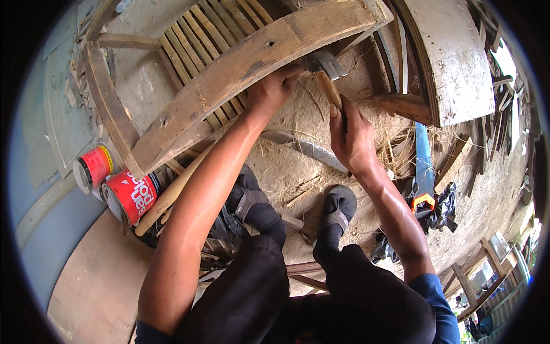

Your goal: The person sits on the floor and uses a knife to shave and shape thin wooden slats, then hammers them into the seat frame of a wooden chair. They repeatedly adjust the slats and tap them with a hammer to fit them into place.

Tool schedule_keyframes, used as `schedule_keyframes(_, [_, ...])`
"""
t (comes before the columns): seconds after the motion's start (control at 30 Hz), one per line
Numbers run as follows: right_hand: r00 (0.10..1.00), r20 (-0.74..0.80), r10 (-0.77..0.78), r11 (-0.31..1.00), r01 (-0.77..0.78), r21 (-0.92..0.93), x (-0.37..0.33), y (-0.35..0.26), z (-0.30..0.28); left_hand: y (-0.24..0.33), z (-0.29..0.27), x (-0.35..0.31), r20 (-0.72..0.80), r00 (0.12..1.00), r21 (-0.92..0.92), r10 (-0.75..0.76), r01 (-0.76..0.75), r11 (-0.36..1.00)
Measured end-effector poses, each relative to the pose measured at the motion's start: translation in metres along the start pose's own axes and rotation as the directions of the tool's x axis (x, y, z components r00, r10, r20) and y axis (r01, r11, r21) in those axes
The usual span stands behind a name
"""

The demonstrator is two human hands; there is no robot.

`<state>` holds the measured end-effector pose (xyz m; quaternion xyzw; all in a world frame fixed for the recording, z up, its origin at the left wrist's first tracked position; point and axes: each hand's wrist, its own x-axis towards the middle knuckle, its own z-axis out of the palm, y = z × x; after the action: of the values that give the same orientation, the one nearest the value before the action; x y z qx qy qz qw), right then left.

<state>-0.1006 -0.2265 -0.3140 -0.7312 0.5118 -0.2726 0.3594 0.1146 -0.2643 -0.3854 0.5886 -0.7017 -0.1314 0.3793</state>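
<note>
My right hand (352, 135) is wrapped around the wooden handle of a claw hammer (330, 90), thumb lying along the grip; the handle's long axis runs up and slightly left from my fist, away from my body; the dark steel head sits at its far end, lying crosswise, with the claws toward my right and the other end toward my left hand (276, 89).

That closeness is, I judge, the relation that matters most: my left fingertips are just beside the hammer head, at the near lower edge of the curved wooden rail (252, 60); the left fingers are curled in, and I cannot tell whether they pinch something small or only brace against the wood.

The rail lies beyond both hands, its long axis slanting from lower left to upper right, so the hammer handle stands across it; my left hand is the nearer to the wood, my right standing back from it, to the right and closer to me; behind the rail are the slats (200, 37) of the same wooden frame; my sandalled feet (338, 206) are planted below, on the near side of the rail.
</note>
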Motion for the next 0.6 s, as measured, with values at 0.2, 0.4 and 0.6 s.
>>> schedule_keyframes(0.2, [0.999, 0.030, 0.017, 1.000, -0.016, -0.016, 0.0018, -0.0045, -0.0028, -0.0032, 0.0037, -0.0013, -0.050, 0.999, 0.019, 0.011, -0.010, 1.000])
schedule_keyframes(0.4, [1.000, 0.002, -0.001, 0.999, 0.002, -0.034, 0.0015, -0.0075, -0.0053, -0.0021, 0.0032, -0.0014, 0.000, 0.998, -0.061, -0.065, 0.065, 0.996])
schedule_keyframes(0.6, [0.999, -0.003, -0.032, 0.999, 0.032, -0.025, 0.0000, -0.0029, -0.0055, 0.0003, 0.0021, -0.0020, 0.016, 0.996, -0.052, -0.089, 0.090, 0.995])
